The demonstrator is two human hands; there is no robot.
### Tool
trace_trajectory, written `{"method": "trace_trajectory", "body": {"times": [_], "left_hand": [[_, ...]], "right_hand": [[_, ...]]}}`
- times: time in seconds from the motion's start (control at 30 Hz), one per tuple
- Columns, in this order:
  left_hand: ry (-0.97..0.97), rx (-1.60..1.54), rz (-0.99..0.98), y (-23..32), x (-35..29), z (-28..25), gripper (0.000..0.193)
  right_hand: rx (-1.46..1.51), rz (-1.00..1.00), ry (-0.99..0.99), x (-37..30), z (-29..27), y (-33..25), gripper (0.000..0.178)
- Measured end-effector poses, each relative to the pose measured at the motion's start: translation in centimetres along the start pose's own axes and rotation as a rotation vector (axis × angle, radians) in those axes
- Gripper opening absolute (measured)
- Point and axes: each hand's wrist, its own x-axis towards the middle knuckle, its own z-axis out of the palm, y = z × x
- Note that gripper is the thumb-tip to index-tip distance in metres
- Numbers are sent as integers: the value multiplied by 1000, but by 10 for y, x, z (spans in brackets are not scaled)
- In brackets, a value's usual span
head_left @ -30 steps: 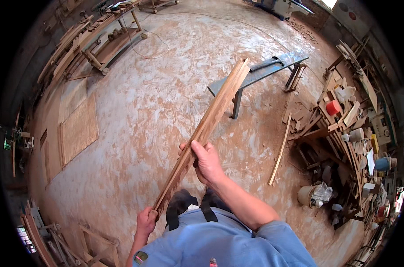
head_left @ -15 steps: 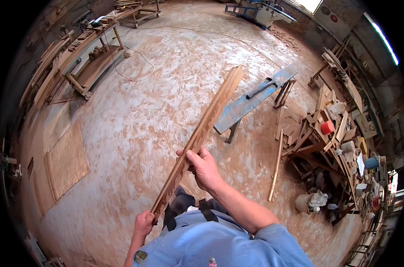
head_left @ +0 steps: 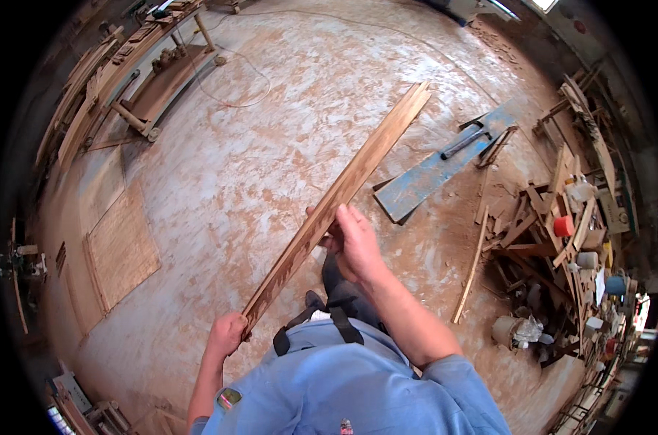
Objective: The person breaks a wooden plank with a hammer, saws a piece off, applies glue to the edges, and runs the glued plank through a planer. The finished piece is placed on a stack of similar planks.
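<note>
A long wooden plank (head_left: 343, 181), brown and grained with a lengthwise groove or seam, slants across in front of me from lower left to upper right. Its near end is gripped in my left hand (head_left: 227, 333), beside my waist. Around its middle, my right hand (head_left: 354, 243) closes with the thumb on top and fingers underneath. The far end hangs free over the floor. Right of it stands a narrow blue-painted bench (head_left: 423, 181), and a hammer (head_left: 465, 139) lies on top.
At the right is a heap of wood scraps (head_left: 524, 239) with a red cup (head_left: 563, 226) and a white bucket (head_left: 504, 330). A thin strip (head_left: 472, 268) lies on the floor nearby. A long workbench (head_left: 137, 101) stands far left, flat boards (head_left: 126, 246) below it. A cable (head_left: 260, 98) crosses the floor.
The plank and both hands have shifted slightly; its far end now points further to the upper right. My view has moved and a leg shows in a stride. Both hands keep their grip.
</note>
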Motion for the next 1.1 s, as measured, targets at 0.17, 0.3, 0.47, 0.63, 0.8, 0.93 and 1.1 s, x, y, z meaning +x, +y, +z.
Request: {"method": "trace_trajectory", "body": {"times": [0.17,0.3,0.47,0.63,0.8,0.93,1.1], "left_hand": [[27,-25,-13,68,46,-22,35],[-68,-96,-19,122,90,-38,26],[-267,-103,-240,182,130,-71,32],[-206,-115,-217,190,160,-97,31],[-128,-257,-153,196,208,-128,30],[-32,-446,-135,203,252,-162,39],[-118,-754,-153,220,317,-216,36]], "right_hand": [[99,-47,-45,75,-3,-29,39],[148,-34,14,137,-14,-64,40],[199,-28,95,211,-34,-97,43],[224,-24,148,277,-56,-112,42],[299,-17,219,329,-52,-117,39],[323,-2,222,372,-50,-122,33],[293,-17,354,426,-31,-123,30]]}}
